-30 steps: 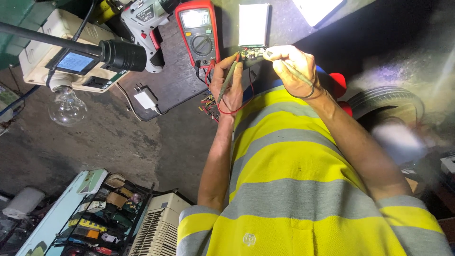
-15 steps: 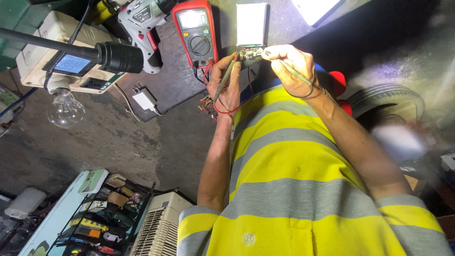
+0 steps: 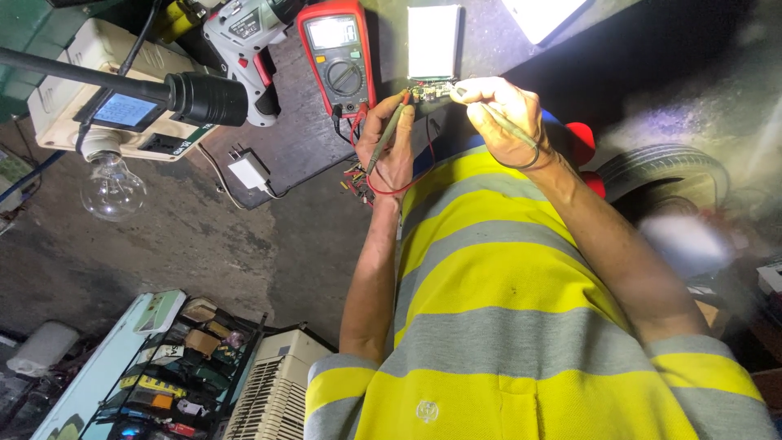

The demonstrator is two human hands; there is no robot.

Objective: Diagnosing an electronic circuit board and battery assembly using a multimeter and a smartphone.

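Already both probes are down on the small board (image 3: 432,91), so the testing itself appears under way. The left hand (image 3: 389,147) is closed round the red-leaded probe (image 3: 384,138), its tip at the board's near edge; the right hand (image 3: 501,118) pinches the other probe (image 3: 497,118) like a pen, tip on the board's opposite end. Just beyond the hands, the board sits at the foot of a white pack (image 3: 433,41) on the worktop (image 3: 301,147). Beside the left hand, the red meter (image 3: 336,57) is switched on, though its figures are too small to tell. Judging by this, contact is made; taking the reading and lifting the probes remain.
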